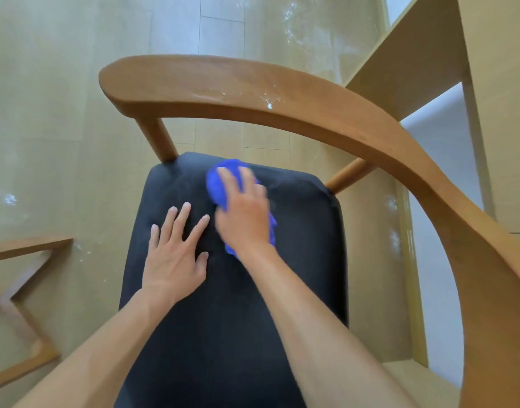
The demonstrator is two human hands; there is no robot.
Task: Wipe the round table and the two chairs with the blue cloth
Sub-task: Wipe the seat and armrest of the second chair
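Chair-wiping step, seat stage, by judgement. Left hand (176,260): flat, fingers spread, pressing on dark seat (300,237), holding nothing. Right hand (244,213), just beside and slightly farther: fingers laid over bunched blue cloth (217,184), pressing it onto seat near rear edge. Beyond both hands: curved wooden backrest (252,92), speckled white, unwiped. Next, likely: cloth lifted to that rail.
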